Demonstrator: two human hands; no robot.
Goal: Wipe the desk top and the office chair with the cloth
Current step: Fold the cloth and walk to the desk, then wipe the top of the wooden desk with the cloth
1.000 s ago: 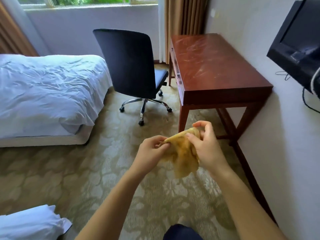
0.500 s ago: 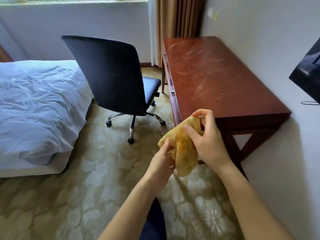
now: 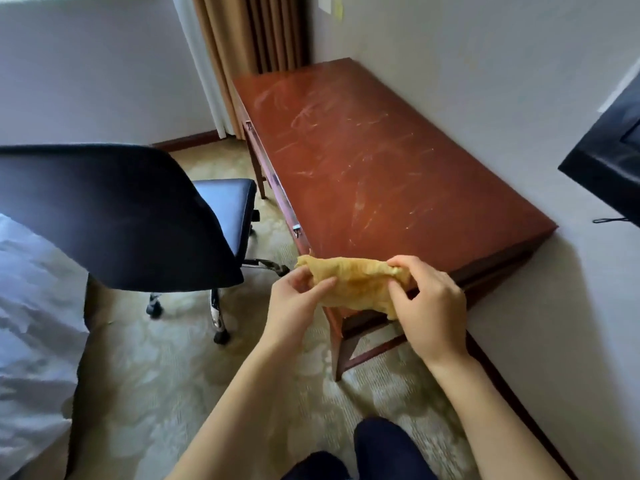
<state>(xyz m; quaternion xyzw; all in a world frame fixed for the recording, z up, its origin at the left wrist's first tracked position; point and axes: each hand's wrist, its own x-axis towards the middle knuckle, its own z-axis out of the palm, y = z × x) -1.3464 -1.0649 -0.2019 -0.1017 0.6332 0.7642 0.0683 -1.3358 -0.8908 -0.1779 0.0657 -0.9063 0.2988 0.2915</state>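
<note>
Two-handed hold on the cloth (image 3: 353, 284), up at the near corner of the desk top (image 3: 381, 168); touching the wood or just above it, cannot tell. Long axis crosswise and roughly level, left end toward the office chair (image 3: 114, 216), right end toward the wall. Pinched at the left end by the left hand (image 3: 294, 306), thumb against curled fingers; bunched at the right end in the curled fingers of the right hand (image 3: 433, 306). Mustard-yellow, crumpled, sagging in a loose fold between the two grips.
</note>
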